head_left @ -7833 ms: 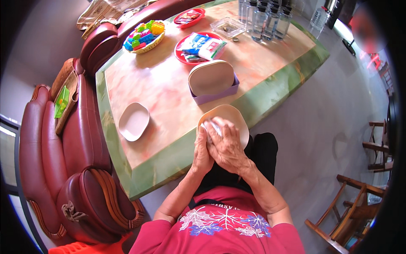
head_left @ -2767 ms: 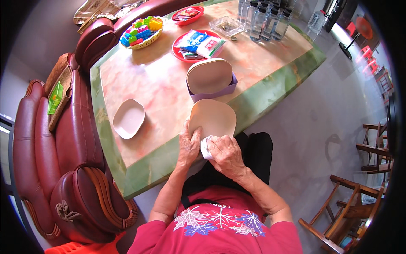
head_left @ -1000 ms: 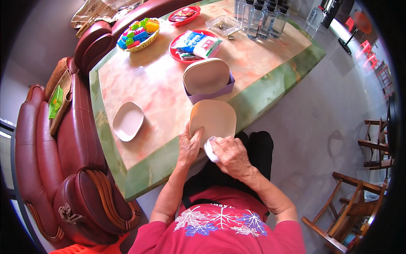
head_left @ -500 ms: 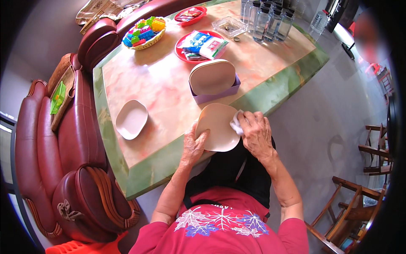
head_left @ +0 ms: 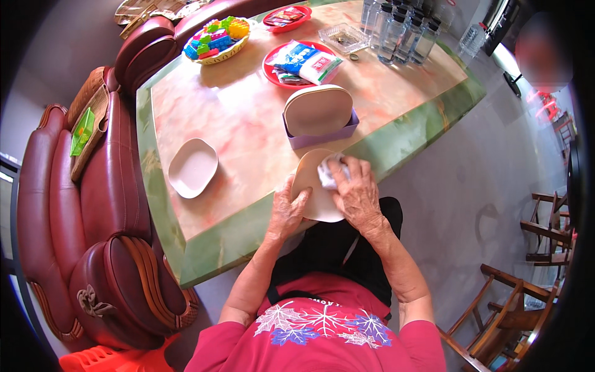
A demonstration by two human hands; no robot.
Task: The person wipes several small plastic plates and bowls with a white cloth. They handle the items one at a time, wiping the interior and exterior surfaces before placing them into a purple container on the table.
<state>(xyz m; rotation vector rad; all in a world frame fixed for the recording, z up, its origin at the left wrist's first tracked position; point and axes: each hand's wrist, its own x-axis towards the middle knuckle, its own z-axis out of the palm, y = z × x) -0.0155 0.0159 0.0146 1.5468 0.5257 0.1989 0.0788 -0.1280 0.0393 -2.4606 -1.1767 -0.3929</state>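
Table [head_left: 248, 118], marble top with green border, is the landmark. Cream plate [head_left: 313, 198] juts over its near edge, tilted toward the person, likely to expose its face. Left hand [head_left: 286, 214] grips the plate's lower rim, steadying it; right hand [head_left: 353, 189] presses a wadded white cloth [head_left: 326, 173] flat against its upper surface.

free: bare desk [head_left: 248, 118] lying open left of both hands | blocking: purple box [head_left: 319, 127] sitting just beyond them | white dish [head_left: 193, 167] standing farther left
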